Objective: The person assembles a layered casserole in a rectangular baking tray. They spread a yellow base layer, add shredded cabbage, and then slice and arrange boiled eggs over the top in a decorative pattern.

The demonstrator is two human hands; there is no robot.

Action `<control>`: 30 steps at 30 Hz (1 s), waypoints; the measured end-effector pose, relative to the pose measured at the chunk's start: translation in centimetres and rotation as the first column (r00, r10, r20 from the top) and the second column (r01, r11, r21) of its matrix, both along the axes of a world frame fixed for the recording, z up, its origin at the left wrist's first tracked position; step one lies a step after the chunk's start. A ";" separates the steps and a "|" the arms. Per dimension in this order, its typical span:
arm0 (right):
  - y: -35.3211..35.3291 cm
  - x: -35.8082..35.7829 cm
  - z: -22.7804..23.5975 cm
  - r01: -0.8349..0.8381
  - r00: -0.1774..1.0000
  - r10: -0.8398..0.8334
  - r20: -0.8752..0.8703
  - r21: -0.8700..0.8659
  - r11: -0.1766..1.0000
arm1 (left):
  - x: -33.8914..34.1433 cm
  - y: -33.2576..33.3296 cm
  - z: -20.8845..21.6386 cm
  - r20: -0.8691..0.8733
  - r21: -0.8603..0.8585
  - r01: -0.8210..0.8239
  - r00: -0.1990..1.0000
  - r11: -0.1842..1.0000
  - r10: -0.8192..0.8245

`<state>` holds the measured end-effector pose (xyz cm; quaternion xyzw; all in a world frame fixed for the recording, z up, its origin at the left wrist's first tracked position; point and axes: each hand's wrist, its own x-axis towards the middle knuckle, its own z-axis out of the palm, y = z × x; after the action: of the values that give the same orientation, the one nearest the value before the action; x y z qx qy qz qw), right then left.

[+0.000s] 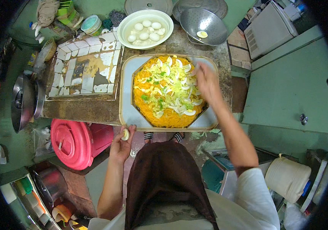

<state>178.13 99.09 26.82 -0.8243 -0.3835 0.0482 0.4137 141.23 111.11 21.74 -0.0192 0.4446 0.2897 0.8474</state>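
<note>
Left hand point(121, 143) grip pinching an egg piece point(125, 134) just below the tray point(127, 99), right hand point(206, 82) grip blurred, cannot tell its state, over egg slices point(179, 101) on orange noodles point(171, 117), bowl of eggs point(145, 23) beyond on the surface point(106, 111)

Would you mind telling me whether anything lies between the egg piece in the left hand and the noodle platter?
Nothing visible does. The left hand holds the egg piece just off the tray's near edge, with open air up to the noodle platter. The right hand works at the far right side.
</note>
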 end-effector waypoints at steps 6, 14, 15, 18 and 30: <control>-6.1 -19.7 -1.0 -0.035 0.847 0.049 -0.529 0.037 0.999 | 1.2 1.3 3.1 -0.132 0.277 0.375 0.927 0.885 -0.352; -5.2 -25.6 -1.8 0.303 0.640 -0.283 -0.714 -0.104 0.947 | 6.4 5.6 3.9 -0.200 0.500 0.673 0.702 0.545 -0.684; -5.3 -26.2 -1.5 0.328 0.565 -0.309 -0.765 -0.135 0.935 | 6.9 5.6 3.9 -0.222 0.501 0.698 0.675 0.512 -0.704; -5.3 -27.9 -0.4 0.380 0.663 -0.323 -0.676 -0.068 0.922 | 7.7 4.3 3.9 -0.240 0.490 0.749 0.608 0.447 -0.757; -6.6 -29.3 2.9 0.380 0.835 -0.358 -0.419 -0.032 0.924 | 10.2 -1.8 2.9 -0.108 0.457 0.738 0.600 0.497 -0.792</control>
<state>148.80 92.45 29.68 -0.8418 -0.1212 0.1324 0.5090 151.48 109.36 24.66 0.3627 0.2751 -0.0223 0.8901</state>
